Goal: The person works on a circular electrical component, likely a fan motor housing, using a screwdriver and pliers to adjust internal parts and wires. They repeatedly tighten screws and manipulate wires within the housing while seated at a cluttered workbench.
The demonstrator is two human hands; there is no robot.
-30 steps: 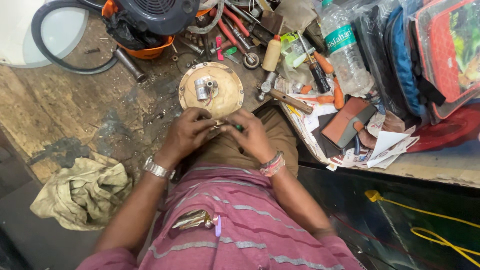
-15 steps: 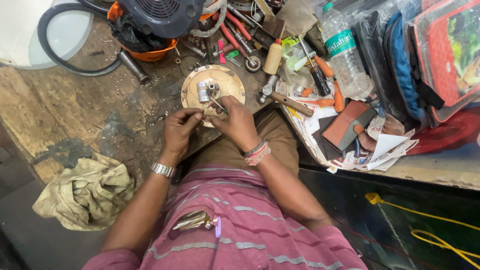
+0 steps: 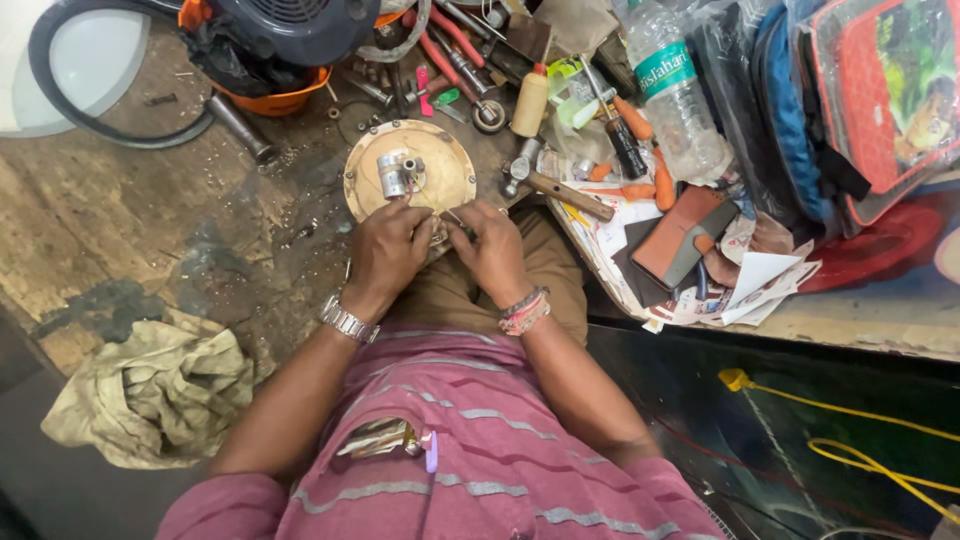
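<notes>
Both hands meet at the near rim of a round brass-coloured disc (image 3: 425, 180), fingers curled together over something small that they hide; what they pinch cannot be told. Left hand (image 3: 388, 250) and right hand (image 3: 492, 250) sit side by side, equally near. From the fingertips the disc lies straight ahead, flat on the floor, with a small metal cylinder (image 3: 393, 174) standing near its centre, nearer the left hand.

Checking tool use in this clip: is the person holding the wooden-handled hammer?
No, the hammer lies untouched beside the round brass plate, while the left hand and right hand both work at the plate's near edge.
</notes>
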